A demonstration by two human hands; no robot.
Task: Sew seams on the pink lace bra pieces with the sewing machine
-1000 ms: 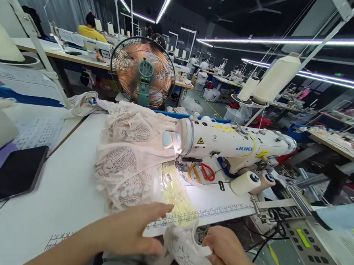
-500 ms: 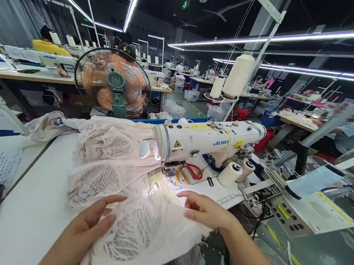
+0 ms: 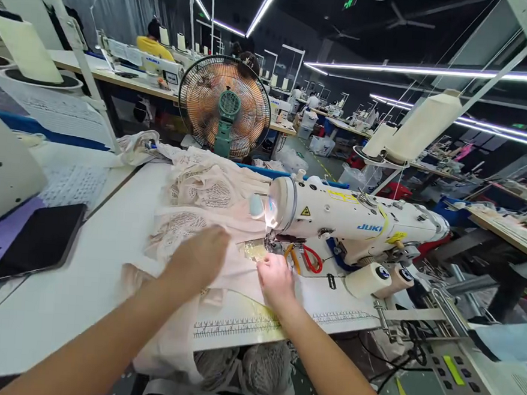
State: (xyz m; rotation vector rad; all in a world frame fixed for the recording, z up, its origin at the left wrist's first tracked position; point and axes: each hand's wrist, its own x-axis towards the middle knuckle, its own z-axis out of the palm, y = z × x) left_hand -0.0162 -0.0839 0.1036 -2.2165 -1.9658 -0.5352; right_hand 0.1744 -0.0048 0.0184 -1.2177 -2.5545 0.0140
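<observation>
My right hand is closed, its fingertips pinching the edge of a pale pink lace garment just in front of the needle area of a white sewing machine. To its left, my left hand is slightly blurred, with its fingers curled down on the same garment. Part of the cloth hangs over the table's front edge. Behind my left hand lies a heap of similar lace pieces. Small scissors with red handles and orange-handled snips lie beside the needle area.
Two thread cones stand at the right of the machine bed. A printed ruler runs along the table's front edge. At left lies a black phone. A fan stands behind the table. People sit at other machines farther back.
Both hands have moved forward to the needle area, their fingers closing on the cloth. The garment's spread lace part has been drawn down and left, baring the ruler. The view has turned left.
</observation>
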